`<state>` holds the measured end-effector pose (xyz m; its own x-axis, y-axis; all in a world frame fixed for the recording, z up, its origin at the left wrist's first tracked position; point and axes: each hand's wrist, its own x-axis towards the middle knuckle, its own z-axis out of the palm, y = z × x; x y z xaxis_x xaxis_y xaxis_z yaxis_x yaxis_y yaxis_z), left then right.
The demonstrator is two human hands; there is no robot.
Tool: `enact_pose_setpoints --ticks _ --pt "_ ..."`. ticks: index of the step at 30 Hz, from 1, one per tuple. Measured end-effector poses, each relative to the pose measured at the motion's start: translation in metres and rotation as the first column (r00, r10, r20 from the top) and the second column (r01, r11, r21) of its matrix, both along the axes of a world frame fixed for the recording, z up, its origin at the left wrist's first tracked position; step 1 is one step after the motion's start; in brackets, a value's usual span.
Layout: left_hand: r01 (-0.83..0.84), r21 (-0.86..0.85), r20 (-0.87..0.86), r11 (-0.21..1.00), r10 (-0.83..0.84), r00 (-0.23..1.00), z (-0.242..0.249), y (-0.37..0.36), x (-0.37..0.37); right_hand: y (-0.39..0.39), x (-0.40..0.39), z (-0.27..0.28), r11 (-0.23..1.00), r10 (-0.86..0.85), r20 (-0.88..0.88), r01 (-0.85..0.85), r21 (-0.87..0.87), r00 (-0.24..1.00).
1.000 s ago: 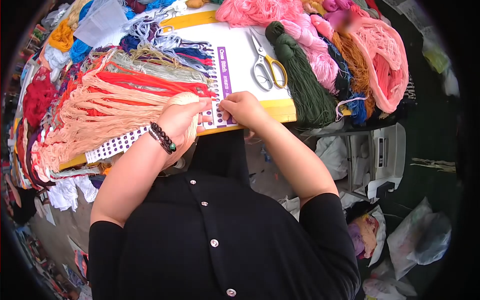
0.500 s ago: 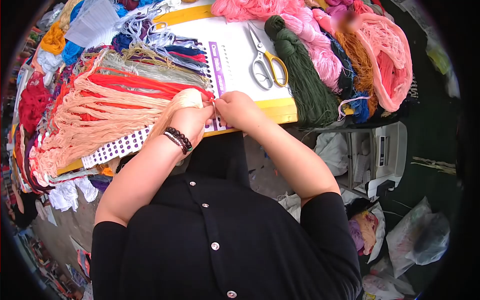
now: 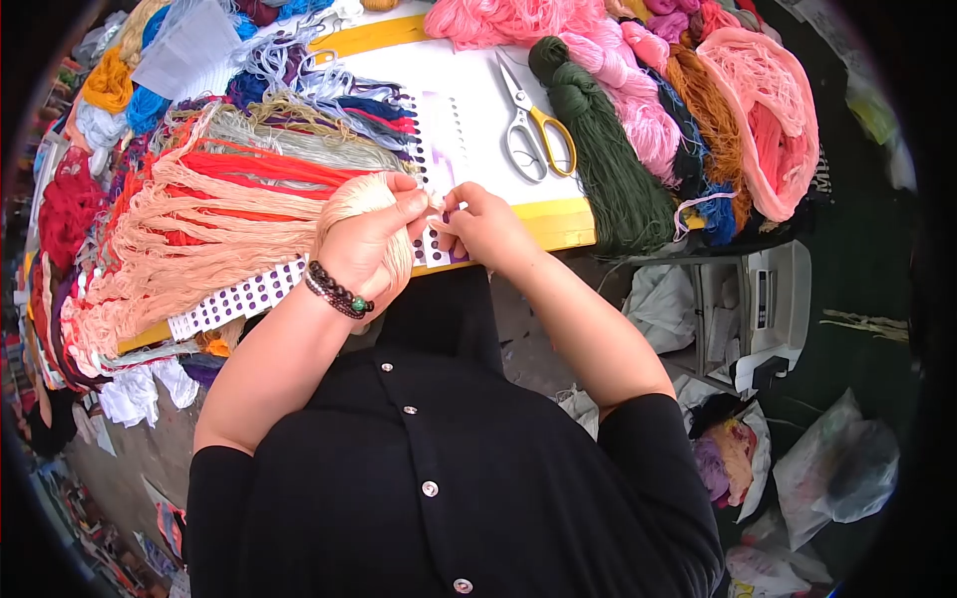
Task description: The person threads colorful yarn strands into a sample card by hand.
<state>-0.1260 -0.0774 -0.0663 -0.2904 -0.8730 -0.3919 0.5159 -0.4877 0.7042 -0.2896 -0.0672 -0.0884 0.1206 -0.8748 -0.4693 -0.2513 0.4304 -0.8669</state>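
My left hand (image 3: pixel 364 239), with beaded bracelets at its wrist, is closed around a looped bundle of peach thread (image 3: pixel 349 197). Long peach strands (image 3: pixel 199 231) fan out leftward from it across red strands (image 3: pixel 249 167). Thumb and fingertips meet near the edge of a white card with punched holes (image 3: pixel 249 289). My right hand (image 3: pixel 488 229) is just to the right, its fingers curled close to the left fingertips over the card. Something small and pale shows between the two hands; what the right fingers grip is too small to make out.
Scissors (image 3: pixel 536 130) with one yellow and one grey handle lie on the white board (image 3: pixel 478 80). A dark green skein (image 3: pixel 608 149) and pink skeins (image 3: pixel 638 95) are heaped to the right. A grey-white appliance (image 3: pixel 773 309) stands below the table's right side.
My hands have drawn slightly apart, and my left hand has turned, showing more of the peach bundle. The red strand ends no longer show at my fingertips. The purple printed strip now looks pale.
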Motion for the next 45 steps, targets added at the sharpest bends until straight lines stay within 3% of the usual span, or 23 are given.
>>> enact_pose_setpoints --ticks 6,8,11,15,17,18,19,20,21,24,26,31,33,34,36,38,39,40,41,42,43,44,45 --pt "0.129 -0.041 0.114 0.991 -0.124 0.986 0.004 0.006 -0.007 -0.001 -0.008 -0.022 0.987 -0.158 0.306 0.146 0.063 0.939" --pt "0.161 -0.073 0.17 0.984 -0.147 0.974 -0.007 0.006 -0.009 -0.001 -0.013 -0.019 0.969 -0.245 0.48 0.191 0.159 0.843" --pt "0.255 -0.082 0.263 0.963 -0.226 0.938 -0.01 0.008 -0.013 0.001 -0.012 -0.005 0.922 -0.386 0.567 0.28 0.269 0.728" --pt "0.363 -0.204 0.299 0.909 -0.295 0.907 -0.042 -0.002 -0.011 -0.001 -0.014 -0.012 0.94 -0.339 0.591 0.238 0.244 0.732" --pt "0.465 -0.273 0.489 0.842 -0.295 0.821 -0.043 -0.005 -0.006 -0.003 -0.012 -0.014 0.965 -0.248 0.43 0.181 0.19 0.868" --pt "0.31 -0.233 0.504 0.922 -0.158 0.849 -0.024 -0.002 -0.004 -0.004 -0.011 -0.012 0.965 -0.248 0.432 0.179 0.193 0.867" --pt "0.143 -0.195 0.525 0.97 -0.02 0.851 -0.004 0.0 -0.001 -0.004 -0.008 -0.008 0.975 -0.204 0.311 0.165 0.149 0.928" --pt "0.069 -0.161 0.433 0.985 0.007 0.901 -0.008 -0.008 0.012 -0.004 -0.006 -0.005 0.984 -0.163 0.181 0.146 0.105 0.97" --pt "0.024 -0.12 0.457 0.992 0.034 0.889 -0.012 -0.017 0.029 -0.005 -0.005 -0.006 0.983 -0.166 0.184 0.149 0.105 0.969" --pt "-0.092 -0.069 0.318 0.993 0.109 0.942 0.011 -0.02 0.061 -0.008 -0.005 -0.008 0.988 -0.112 0.099 0.1 0.122 0.989" --pt "-0.054 -0.073 0.168 0.996 0.066 0.984 0.008 -0.03 0.104 -0.008 -0.004 -0.007 0.989 -0.104 0.061 0.096 0.11 0.993" --pt "-0.088 -0.311 0.356 0.946 0.201 0.913 0.053 -0.048 0.203 -0.01 -0.005 -0.011 0.987 -0.116 0.102 0.103 0.121 0.988" --pt "-0.065 -0.407 0.102 0.911 0.116 0.988 0.068 -0.058 0.242 -0.008 -0.003 -0.007 0.987 -0.111 0.087 0.1 0.126 0.99" --pt "-0.354 -0.402 0.19 0.845 0.455 0.87 0.073 -0.061 0.244 -0.006 -0.001 -0.008 0.99 -0.111 0.06 0.104 0.098 0.992" --pt "-0.371 -0.379 0.181 0.848 0.461 0.868 0.086 -0.051 0.247 -0.005 0.002 -0.009 0.993 -0.111 0.018 0.11 0.051 0.994" --pt "-0.246 -0.326 0.145 0.913 0.305 0.941 0.067 -0.032 0.262 -0.002 0.006 -0.008 0.989 -0.146 0.011 0.145 0.03 0.989" --pt "-0.303 -0.247 0.144 0.921 0.344 0.928 0.1 0.004 0.207 0.003 0.008 -0.013 0.991 -0.08 -0.121 0.066 -0.118 0.989" --pt "-0.172 -0.329 0.134 0.929 0.226 0.965 0.097 0.022 0.2 0.01 0.015 -0.015 0.966 -0.032 -0.257 -0.036 -0.255 0.966" --pt "-0.044 -0.41 0.143 0.911 0.112 0.983 0.093 0.038 0.199 0.023 0.033 0.013 0.892 -0.032 -0.219 -0.071 -0.447 0.975" --pt "0.125 -0.265 -0.026 0.956 -0.137 0.99 0.102 0.057 0.191 0.033 0.052 0.049 0.817 0.128 -0.157 -0.193 -0.543 0.979" --pt "0.324 -0.15 -0.226 0.934 -0.352 0.908 0.109 0.075 0.183 0.039 0.068 0.074 0.614 0.235 -0.271 -0.358 -0.703 0.934" --pt "0.481 -0.097 -0.032 0.871 -0.485 0.874 0.11 0.086 0.182 0.044 0.088 0.099 0.446 0.324 -0.339 -0.459 -0.768 0.883" --pt "0.61 -0.096 -0.202 0.787 -0.615 0.762 0.106 0.096 0.177 0.048 0.11 0.11 0.384 0.454 -0.316 -0.503 -0.774 0.833"
